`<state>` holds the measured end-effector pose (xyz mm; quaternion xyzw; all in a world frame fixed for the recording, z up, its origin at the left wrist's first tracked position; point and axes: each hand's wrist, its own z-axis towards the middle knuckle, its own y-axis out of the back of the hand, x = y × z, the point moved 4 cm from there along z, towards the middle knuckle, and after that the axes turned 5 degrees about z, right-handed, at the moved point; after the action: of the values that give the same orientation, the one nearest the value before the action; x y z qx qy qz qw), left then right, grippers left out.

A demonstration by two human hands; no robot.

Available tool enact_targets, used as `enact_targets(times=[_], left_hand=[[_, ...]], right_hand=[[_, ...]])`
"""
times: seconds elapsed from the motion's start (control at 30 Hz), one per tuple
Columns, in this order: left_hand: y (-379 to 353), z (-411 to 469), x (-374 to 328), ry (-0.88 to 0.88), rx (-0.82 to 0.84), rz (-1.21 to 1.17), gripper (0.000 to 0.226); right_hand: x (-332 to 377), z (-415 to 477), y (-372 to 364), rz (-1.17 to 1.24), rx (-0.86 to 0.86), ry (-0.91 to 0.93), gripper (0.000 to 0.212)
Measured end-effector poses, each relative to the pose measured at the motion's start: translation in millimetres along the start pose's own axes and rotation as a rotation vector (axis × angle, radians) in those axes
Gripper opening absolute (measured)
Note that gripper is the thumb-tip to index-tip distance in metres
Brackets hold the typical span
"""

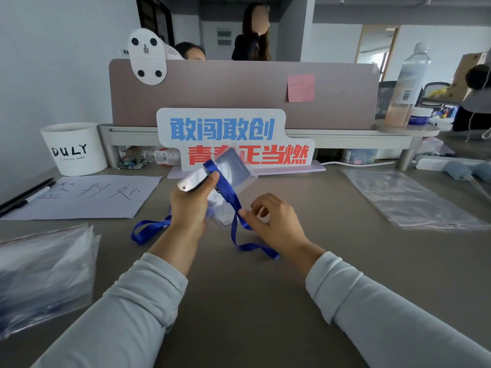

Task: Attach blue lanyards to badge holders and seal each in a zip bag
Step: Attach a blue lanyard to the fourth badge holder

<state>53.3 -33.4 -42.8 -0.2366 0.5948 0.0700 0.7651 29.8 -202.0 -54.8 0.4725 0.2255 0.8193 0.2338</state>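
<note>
The left hand [190, 200] grips a clear plastic badge holder [233, 168] above the table. The right hand [273, 221] pinches the blue ribbon lanyard [233, 197]. Filled clear zip bags [45, 272] are stacked at left.

Filled bags [39, 274] blurred, edge-cropped

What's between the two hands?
In the head view, the blue lanyard stretches between the left hand and right hand, with the clear badge holder the left hand holds just behind it.

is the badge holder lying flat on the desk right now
No, the left hand holds the badge holder up above the desk.
</note>
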Motion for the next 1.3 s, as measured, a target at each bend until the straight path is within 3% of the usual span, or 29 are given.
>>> enact_targets(times=[0.07, 0.13, 0.3, 0.4, 0.6, 0.77, 1.0, 1.23, 1.3], left_hand=[[-5.2, -1.0, 0.5, -0.057, 0.087, 0.043, 0.013], [-9.6, -5.0, -1.0, -0.098, 0.144, 0.078, 0.011], [-15.9, -12.8, -3.1, -0.125, 0.235, 0.088, 0.014], [-15.5, -11.2, -1.9, -0.097, 0.230, 0.046, 0.014], [-14.2, -5.9, 3.4, -0.055, 0.231, 0.033, 0.005], [-16.0, -4.4, 6.3, -0.009, 0.261, -0.066, 0.012], [-16.0, -2.0, 9.9, 0.119, 0.276, -0.156, 0.010], [-19.5, -8.9, 17.5, 0.393, 0.568, -0.141, 0.026], [-16.7, -8.9, 19.1, 0.428, 0.611, -0.102, 0.020]], right_hand=[[-2.5, 0.1, -0.7, 0.185, 0.027, -0.144, 0.032], [-3.7, 0.5, -3.2, 0.253, 0.064, -0.173, 0.038], [-5.7, 2.7, -5.2, 0.439, 0.046, -0.246, 0.006], [-9.6, 0.6, -5.9, 0.552, 0.118, -0.369, 0.008], [-6.7, 2.6, -0.4, 0.472, 0.145, -0.367, 0.015], [-1.2, -1.2, -3.6, 0.456, 0.280, -0.388, 0.020], [-5.0, 0.1, -5.6, 0.587, 0.296, -0.366, 0.020], [-10.7, 1.7, 1.9, 0.838, 0.249, -0.415, 0.022], [-12.1, 0.9, -1.2, 0.872, 0.259, -0.430, 0.025]])
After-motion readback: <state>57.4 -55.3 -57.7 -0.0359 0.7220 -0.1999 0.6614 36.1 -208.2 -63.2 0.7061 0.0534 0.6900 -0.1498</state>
